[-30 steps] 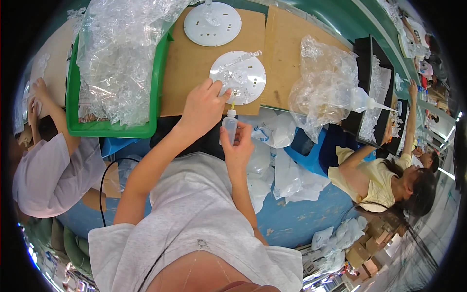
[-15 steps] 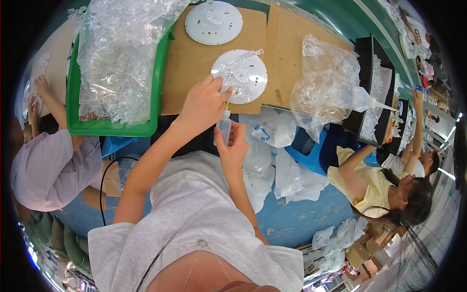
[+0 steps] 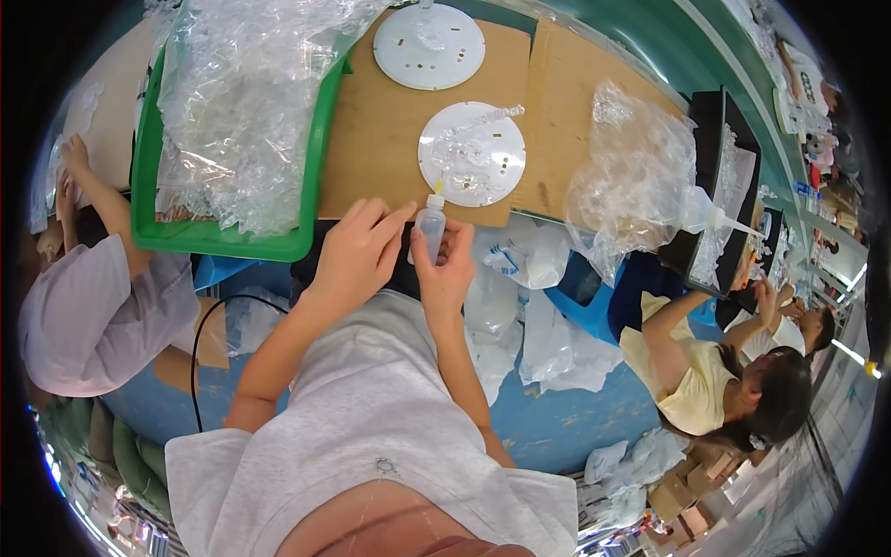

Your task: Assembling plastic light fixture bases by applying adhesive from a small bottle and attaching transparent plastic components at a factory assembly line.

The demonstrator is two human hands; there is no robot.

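Observation:
My right hand (image 3: 445, 269) is closed around a small translucent squeeze bottle (image 3: 431, 223) with a white collar and a thin yellowish tip, held upright in front of my body. My left hand (image 3: 357, 255) hovers just beside the bottle, fingers stretched out and holding nothing visible. Beyond the bottle's tip lies a round white plate (image 3: 509, 172) with small slots and holes; clear plastic pieces (image 3: 459, 153) rest on it, one a long faceted strip reaching past its upper right rim.
A second white disc (image 3: 394, 58) with clear parts lies farther back on the cardboard (image 3: 371, 158). To the left stands a green tray (image 3: 306, 204) heaped with bagged clear pieces. On the right are a clear plastic bag (image 3: 631, 176), a white nozzle bottle (image 3: 705, 215) and a black bin (image 3: 710, 116). Co-workers sit on both sides.
My left hand has moved back from the plate's near edge toward me, down beside the bottle. The bottle's yellow tip now shows uncovered. The right hand keeps its grip.

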